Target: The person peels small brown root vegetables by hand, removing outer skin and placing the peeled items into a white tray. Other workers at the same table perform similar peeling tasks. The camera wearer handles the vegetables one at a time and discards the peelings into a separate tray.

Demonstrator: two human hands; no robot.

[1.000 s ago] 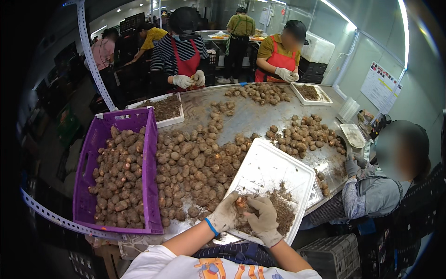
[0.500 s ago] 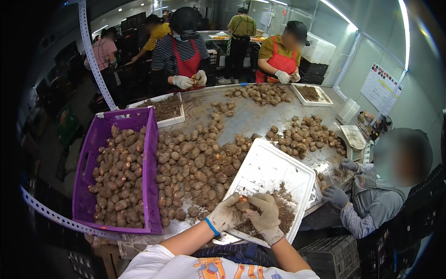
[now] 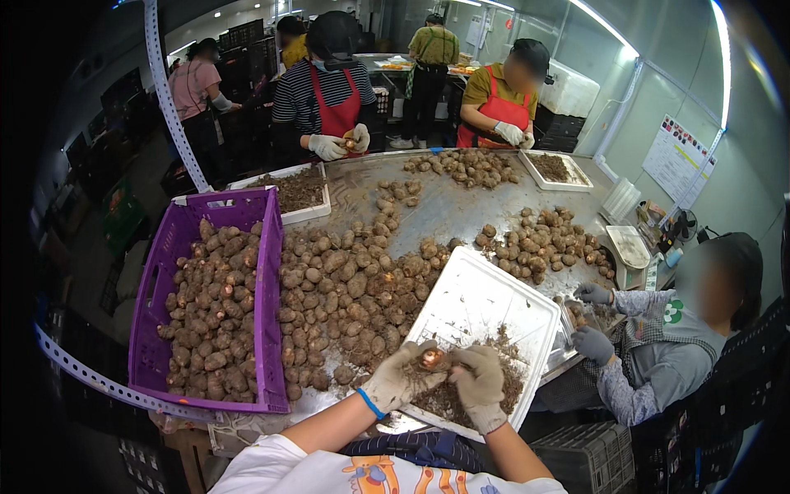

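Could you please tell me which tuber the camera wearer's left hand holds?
The tuber with the shiny reddish top, held in the left hand above the white tray; others nearby lie in the purple crate or on the metal table.

Cannot see inside the right hand (curled inward) or under the tuber, hidden by the left hand; find the white shirt cut off below.

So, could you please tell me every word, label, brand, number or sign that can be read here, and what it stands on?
None can be read.
Wall poster: print too small and blurred to read.
Back sheet: too small to tell what is on it.
Shirt: cartoon print, no readable words.
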